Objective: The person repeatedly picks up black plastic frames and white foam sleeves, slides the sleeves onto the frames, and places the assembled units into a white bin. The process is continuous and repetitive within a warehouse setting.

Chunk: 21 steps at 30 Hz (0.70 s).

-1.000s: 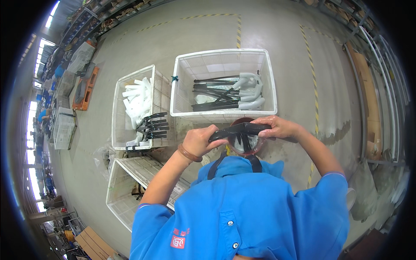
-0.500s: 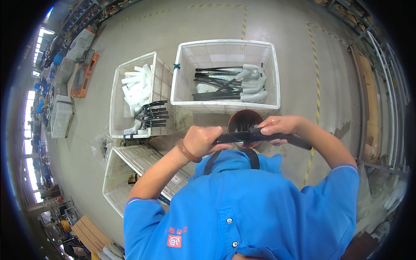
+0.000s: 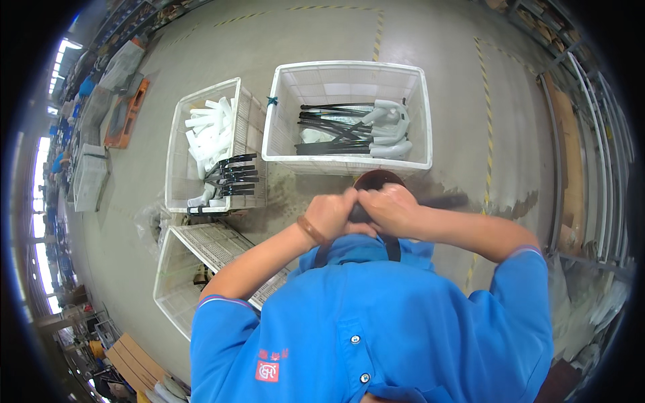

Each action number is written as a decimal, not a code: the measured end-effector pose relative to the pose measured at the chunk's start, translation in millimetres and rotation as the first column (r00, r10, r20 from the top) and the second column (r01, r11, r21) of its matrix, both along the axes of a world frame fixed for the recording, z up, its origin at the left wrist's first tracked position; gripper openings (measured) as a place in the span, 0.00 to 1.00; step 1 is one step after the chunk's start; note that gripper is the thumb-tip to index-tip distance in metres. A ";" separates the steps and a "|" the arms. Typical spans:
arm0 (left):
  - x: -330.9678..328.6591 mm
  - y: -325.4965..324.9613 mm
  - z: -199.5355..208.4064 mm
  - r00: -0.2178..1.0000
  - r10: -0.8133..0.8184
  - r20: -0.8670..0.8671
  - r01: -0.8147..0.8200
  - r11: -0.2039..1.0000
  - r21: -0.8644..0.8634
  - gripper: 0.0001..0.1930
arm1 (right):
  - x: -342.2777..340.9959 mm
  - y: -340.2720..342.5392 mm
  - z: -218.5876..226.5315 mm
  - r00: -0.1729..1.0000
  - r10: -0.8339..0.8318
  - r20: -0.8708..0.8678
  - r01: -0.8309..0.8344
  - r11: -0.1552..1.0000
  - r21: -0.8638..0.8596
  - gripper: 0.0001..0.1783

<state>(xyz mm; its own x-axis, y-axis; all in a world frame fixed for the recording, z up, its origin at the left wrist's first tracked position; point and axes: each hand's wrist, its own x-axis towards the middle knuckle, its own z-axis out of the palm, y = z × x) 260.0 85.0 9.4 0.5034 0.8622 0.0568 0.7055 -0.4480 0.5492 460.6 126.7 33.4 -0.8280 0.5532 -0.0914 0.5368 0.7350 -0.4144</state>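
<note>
Site: factory floor | Evidence: grey concrete floor [image 3: 430, 40] with yellow lane markings [image 3: 485, 101]; white mesh crates [image 3: 349, 70] of parts; storage racks [image 3: 591, 121] along walls

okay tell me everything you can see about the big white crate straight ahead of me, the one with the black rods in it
The big white crate is a rectangular, open-topped bin that looks like plastic, with latticed walls and a solid rim. It stands level on the grey concrete floor, just beyond both hands. Inside lie long black rods, roughly side by side and some crossing, next to several curved white pieces at its right end. A small green tie sits on its left rim. A narrower white crate stands close at its left. No hand touches it.
</note>
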 end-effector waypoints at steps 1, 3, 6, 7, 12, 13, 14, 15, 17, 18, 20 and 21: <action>-1.8 5.7 0.3 0.997 0.081 0.009 -0.080 0.994 -0.069 0.39 | -12.4 4.5 -8.0 1.000 -0.012 0.010 0.012 0.999 0.049 0.22; -10.9 19.6 2.6 0.992 0.124 -0.037 -0.129 0.969 -0.208 0.39 | -22.3 16.0 -15.7 0.995 -0.010 -0.103 0.023 0.992 0.126 0.21; -42.9 26.8 11.3 0.965 0.122 0.232 -0.065 0.969 -0.239 0.39 | -7.8 39.0 2.9 0.999 -0.018 -0.029 0.017 0.999 -0.042 0.22; -55.4 27.0 13.6 0.917 0.121 0.381 -0.057 0.983 -0.175 0.39 | 3.3 47.0 18.3 0.997 -0.001 -0.073 -0.003 0.998 -0.066 0.21; -74.2 -10.9 18.8 0.753 0.512 0.414 0.029 0.603 -0.798 0.19 | 61.8 98.8 98.4 0.925 -0.080 -0.371 -0.053 0.941 -0.336 0.20; -76.0 -19.6 26.0 0.709 0.504 0.494 0.079 0.639 -0.765 0.18 | 67.8 105.8 105.0 0.936 -0.131 -0.327 0.015 0.942 -0.334 0.20; -76.5 -30.1 36.5 0.682 0.517 0.517 0.087 0.644 -0.760 0.17 | 71.2 110.4 107.3 0.940 -0.169 -0.297 0.070 0.946 -0.317 0.21; -77.0 -40.6 51.3 0.657 0.532 0.535 0.072 0.661 -0.747 0.16 | 69.9 113.1 104.0 0.931 -0.204 -0.304 0.118 0.953 -0.278 0.21; -67.9 -61.1 81.4 0.574 0.652 0.496 0.078 0.559 -0.825 0.14 | 63.9 108.4 88.6 0.926 -0.247 -0.285 0.165 0.945 -0.283 0.22; -61.8 -69.2 91.8 0.570 0.708 0.417 0.052 0.476 -0.878 0.13 | 54.1 99.4 75.3 0.910 -0.330 -0.251 0.243 0.915 -0.321 0.21; -43.2 -84.1 94.9 0.515 0.759 0.399 0.005 0.463 -0.887 0.12 | 28.3 94.4 53.2 0.912 -0.313 -0.264 0.257 0.940 -0.224 0.19; -35.2 -92.2 91.2 0.520 0.769 0.372 -0.038 0.456 -0.889 0.11 | 17.0 95.3 47.7 0.923 -0.355 -0.146 0.324 0.924 -0.203 0.17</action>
<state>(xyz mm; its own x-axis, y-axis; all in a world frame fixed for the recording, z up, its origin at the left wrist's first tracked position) 224.7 -7.3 100.6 0.1802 0.8055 -0.5645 -0.0843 0.5845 0.8070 477.7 222.0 81.2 -0.6044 0.7926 -0.0800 0.6477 0.4304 -0.6286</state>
